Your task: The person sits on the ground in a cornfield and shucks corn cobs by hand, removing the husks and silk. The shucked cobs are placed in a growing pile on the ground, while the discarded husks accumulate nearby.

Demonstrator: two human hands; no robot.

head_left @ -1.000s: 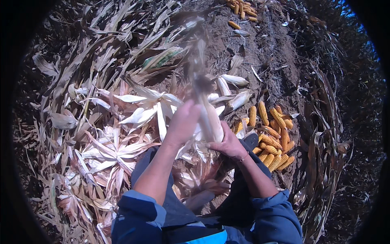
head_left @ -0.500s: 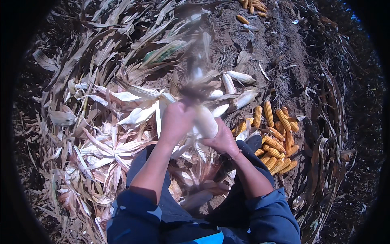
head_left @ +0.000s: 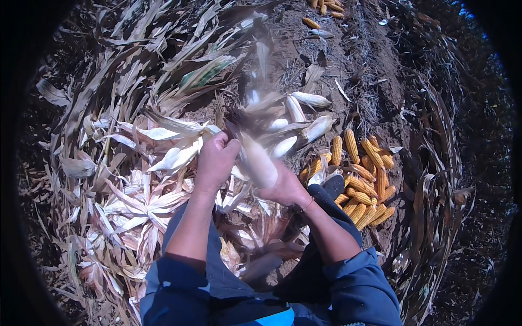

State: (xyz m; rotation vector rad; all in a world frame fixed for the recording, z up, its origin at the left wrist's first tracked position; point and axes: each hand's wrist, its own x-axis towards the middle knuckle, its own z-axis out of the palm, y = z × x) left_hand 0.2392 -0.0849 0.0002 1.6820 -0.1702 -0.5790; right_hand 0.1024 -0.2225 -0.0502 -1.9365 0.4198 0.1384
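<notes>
An ear of corn in its pale husk (head_left: 260,165) is tilted in front of me, its dark, blurred tip pointing away and to the left. My right hand (head_left: 287,185) wraps round the thick lower end. Beside the upper part of the ear is my left hand (head_left: 218,157), fingers curled closed close to the husk tip. Whatever is pinched in them cannot be made out. Several ears still in husk (head_left: 318,129) lie just beyond the right hand. Peeled-back empty husks (head_left: 147,209) cover the ground to the left.
A pile of bare yellow corn cobs (head_left: 364,190) lies by my right shoe (head_left: 333,186). More yellow cobs (head_left: 324,7) lie at the far end, on bare soil (head_left: 353,70). Dry stalks and leaves (head_left: 136,60) heap up at the far left, with others (head_left: 435,190) along the right.
My left hand has drawn away from the ear, to the left. The right hand still holds the ear's lower end. The whole view has shifted slightly.
</notes>
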